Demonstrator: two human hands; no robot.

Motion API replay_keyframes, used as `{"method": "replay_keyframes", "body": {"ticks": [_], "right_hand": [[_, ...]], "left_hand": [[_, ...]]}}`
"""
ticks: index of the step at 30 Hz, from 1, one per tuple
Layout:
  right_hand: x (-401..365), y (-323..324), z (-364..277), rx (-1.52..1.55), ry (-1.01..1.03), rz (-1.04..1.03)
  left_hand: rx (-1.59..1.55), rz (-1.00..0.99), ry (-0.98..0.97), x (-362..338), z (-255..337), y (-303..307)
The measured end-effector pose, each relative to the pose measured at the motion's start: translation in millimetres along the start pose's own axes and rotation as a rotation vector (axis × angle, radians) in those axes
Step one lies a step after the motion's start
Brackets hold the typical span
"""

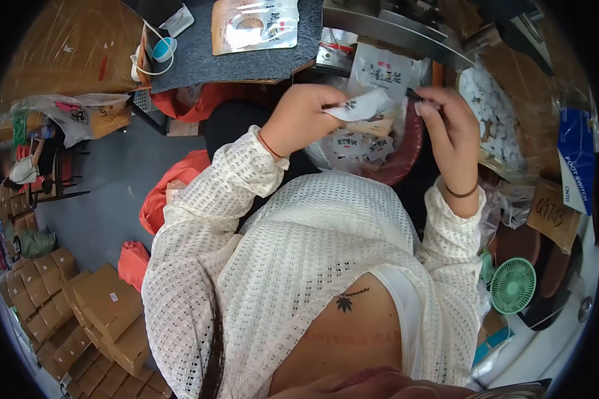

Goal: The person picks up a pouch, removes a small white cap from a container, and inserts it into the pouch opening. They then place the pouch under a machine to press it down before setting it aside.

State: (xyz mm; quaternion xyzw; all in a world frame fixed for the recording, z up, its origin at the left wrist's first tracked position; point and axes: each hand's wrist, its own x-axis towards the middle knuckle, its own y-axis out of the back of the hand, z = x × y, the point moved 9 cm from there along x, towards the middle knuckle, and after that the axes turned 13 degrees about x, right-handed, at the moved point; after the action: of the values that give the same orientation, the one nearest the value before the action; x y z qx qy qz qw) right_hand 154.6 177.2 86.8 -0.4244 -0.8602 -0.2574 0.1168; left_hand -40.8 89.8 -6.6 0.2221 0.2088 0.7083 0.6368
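Note:
My left hand (303, 120) is closed, pinching the edge of a small white packet (363, 106) with dark print between thumb and fingers. Across from it, my right hand (451, 123) pinches a small dark object (412, 95) beside the packet's far end; its kind is too small to tell. Under both hands lies a red-rimmed container (406, 156) lined with clear plastic, holding several similar printed packets (359, 145). Just behind them, a larger white printed pouch (383, 70) stands near the machine edge.
On the grey-blue mat (193, 53) lies a stack of printed pouches (255, 26). A bag of small white pieces (489, 113) sits at right, near a blue foot-switch box (574, 156) and a green fan (514, 286). Cardboard boxes (113, 299) fill the lower left; a person sits farther back.

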Motion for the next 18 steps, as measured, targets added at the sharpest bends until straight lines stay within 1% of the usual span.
{"method": "replay_keyframes", "body": {"ticks": [1, 2, 4, 5, 8, 9, 10, 12, 16, 18], "right_hand": [[0.3, -0.6, 5.1, 0.131, -0.057, 0.069], [2.8, -6.6, 4.7, 0.13, -0.09, 0.058], [7.8, -14.0, 2.9, 0.132, -0.153, 0.039], [8.2, -16.9, -1.0, 0.028, -0.14, 0.002], [7.0, -9.3, -8.6, -0.157, 0.094, -0.041], [4.3, -9.3, -4.5, -0.136, 0.026, -0.081], [2.7, -8.9, -3.4, -0.112, -0.016, -0.122], [0.2, -4.5, -0.6, -0.071, -0.097, -0.191], [-5.7, 1.3, 1.7, -0.285, -0.058, -0.267], [-7.1, -0.9, 6.7, -0.167, -0.126, -0.307]], "left_hand": [[-0.023, -0.05, 0.018, 1.3, 3.1, -10.8], [-0.045, -0.102, 0.037, 0.7, 9.6, -20.5], [-0.195, -0.176, 0.097, 0.1, 12.4, -37.9], [-0.268, -0.212, 0.128, -1.0, 13.8, -45.3], [-0.555, -0.38, 0.239, -11.4, 23.7, -68.0], [-0.646, -0.478, 0.237, -15.0, 24.8, -83.6], [-0.681, -0.479, 0.241, -15.8, 26.6, -88.8], [-0.742, -0.492, 0.238, -15.8, 31.6, -96.0], [-0.593, -0.498, 0.219, -11.5, 31.7, -98.3], [-0.617, -0.567, 0.232, -14.2, 34.2, -106.7]]}}
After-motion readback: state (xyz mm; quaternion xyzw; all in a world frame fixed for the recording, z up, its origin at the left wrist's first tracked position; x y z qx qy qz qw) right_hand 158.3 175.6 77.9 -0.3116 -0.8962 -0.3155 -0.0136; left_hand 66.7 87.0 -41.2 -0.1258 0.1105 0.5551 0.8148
